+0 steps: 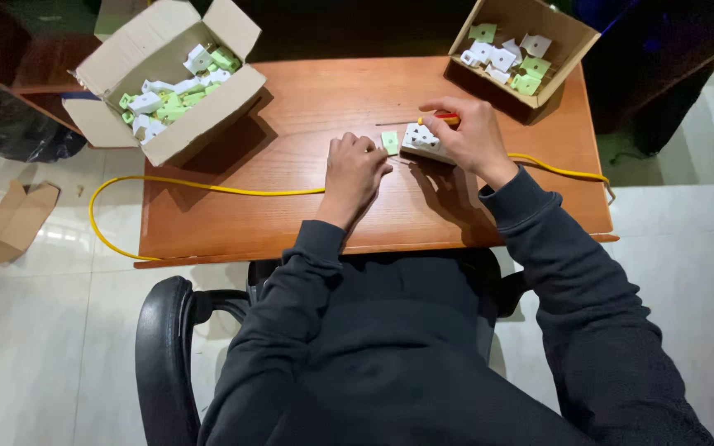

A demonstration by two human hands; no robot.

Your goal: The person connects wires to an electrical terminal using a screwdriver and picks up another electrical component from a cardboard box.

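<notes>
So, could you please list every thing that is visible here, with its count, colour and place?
wooden table: one, reddish brown, centre.
left cardboard box: one, brown, open, table's far left corner, holds many white and green socket parts.
right cardboard box: one, brown, open, far right corner, holds similar parts.
yellow cable: one, runs across the table and loops off its left edge.
white socket block: one, under the right hand.
green piece: one, small, between the hands.
screwdriver: one, red-yellow handle, at the right hand.
flattened cardboard: one, brown, floor at left.
office chair: one, black, below.
left hand: on the table.
right hand: on the socket block.
</notes>
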